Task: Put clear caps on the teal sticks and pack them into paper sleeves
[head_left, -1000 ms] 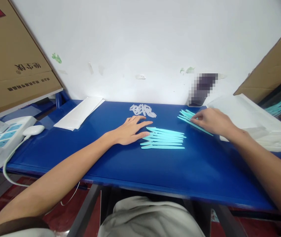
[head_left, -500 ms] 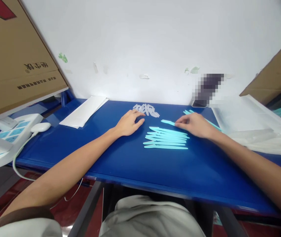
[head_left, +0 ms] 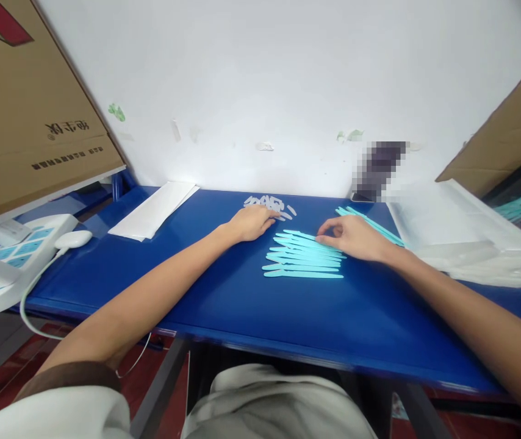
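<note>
The person sits up close to the blue surface (head_left: 224, 299) with both bare arms stretched across it. The right grip (head_left: 319, 236) is narrow, thumb and forefinger close together at the uppermost of the turquoise sticks (head_left: 306, 263); from here I cannot tell whether they pinch it or only touch it. Those sticks lie side by side in a fanned row near the middle of the surface, in front of the person, their flatter heads toward the left. The left grip (head_left: 277, 214) rests at the near edge of a heap of small whitish pieces (head_left: 260, 200), just beyond the row, fingers bent slightly down; I cannot tell if it holds one. Past the right wrist, a second bunch of turquoise sticks (head_left: 373, 224) lies slantwise beside some clear plastic bags (head_left: 443, 222). Over to the left I see flat white packets (head_left: 155, 210), then a white power strip (head_left: 54, 235) near a big cardboard box (head_left: 27, 103).
</note>
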The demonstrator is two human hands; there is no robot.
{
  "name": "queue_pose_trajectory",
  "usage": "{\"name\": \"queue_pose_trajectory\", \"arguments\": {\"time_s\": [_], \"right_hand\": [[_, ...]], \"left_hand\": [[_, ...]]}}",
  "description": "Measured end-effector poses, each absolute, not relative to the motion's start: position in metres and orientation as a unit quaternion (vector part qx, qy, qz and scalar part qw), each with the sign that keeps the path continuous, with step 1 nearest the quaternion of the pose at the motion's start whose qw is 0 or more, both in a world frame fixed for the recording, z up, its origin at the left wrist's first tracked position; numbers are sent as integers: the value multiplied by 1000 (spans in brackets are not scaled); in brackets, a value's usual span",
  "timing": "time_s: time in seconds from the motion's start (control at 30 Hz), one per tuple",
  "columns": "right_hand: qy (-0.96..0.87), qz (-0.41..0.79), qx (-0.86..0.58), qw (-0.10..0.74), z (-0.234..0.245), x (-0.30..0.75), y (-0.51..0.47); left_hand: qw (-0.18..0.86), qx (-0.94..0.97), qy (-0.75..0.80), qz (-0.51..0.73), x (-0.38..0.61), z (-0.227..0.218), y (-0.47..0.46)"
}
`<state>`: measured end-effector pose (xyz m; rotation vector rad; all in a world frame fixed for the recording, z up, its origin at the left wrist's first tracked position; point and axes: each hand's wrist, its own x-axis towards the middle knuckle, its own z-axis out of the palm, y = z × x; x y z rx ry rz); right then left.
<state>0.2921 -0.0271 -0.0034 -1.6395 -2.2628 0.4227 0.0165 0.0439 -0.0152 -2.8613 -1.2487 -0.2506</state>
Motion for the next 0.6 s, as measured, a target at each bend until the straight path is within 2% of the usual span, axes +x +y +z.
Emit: {"name": "queue_pose_trajectory", "arguments": {"time_s": [0.27,0.4,0.6], "right_hand": [[-780,151,-593,131,-2,301,-19],[-801,113,-578,111,-3,306,-20],[-798,143,-576,106,-7,303,-24]], "left_hand": [[-46,-893,-408,-183,-9,-23,33],[-60,-918,-351,-175,-8,-17,30],[-41,-929,-338,-144,-11,-18,29]]}}
